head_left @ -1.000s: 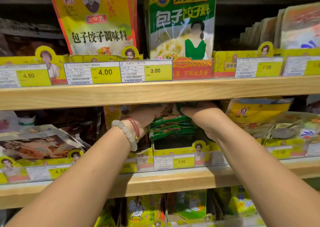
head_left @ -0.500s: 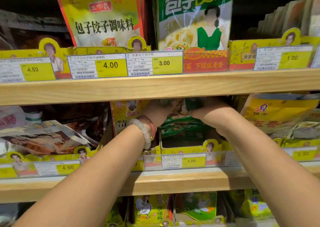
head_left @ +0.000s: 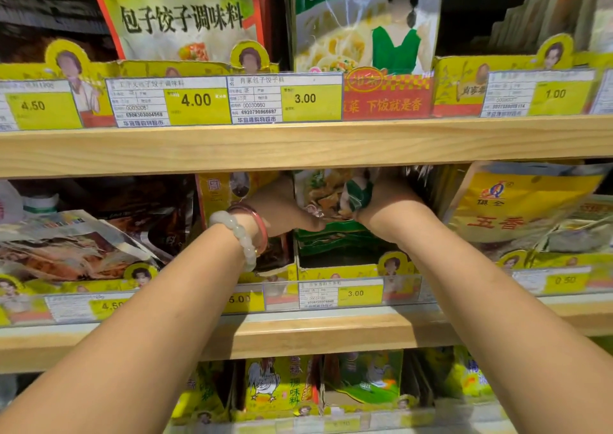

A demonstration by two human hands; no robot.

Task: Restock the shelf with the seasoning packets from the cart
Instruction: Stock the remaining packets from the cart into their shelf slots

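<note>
Under the upper shelf board, left of the yellow display tray, loose dark packets lie slumped and could slide if nudged. Just left of that tray the left hand, with its pale bead bracelet, presses against the standing green seasoning packets; its fingers are hidden behind them, so I cannot tell their hold. Above the tray the stack stands crowded under the board. At the tray's right side the right hand grips a green packet corner, fingers curled round it. My worry: forcing the bundle down may crumple packets or buckle the tray's cardboard front, and the yellow pouch right of the tray could get knocked askew
</note>
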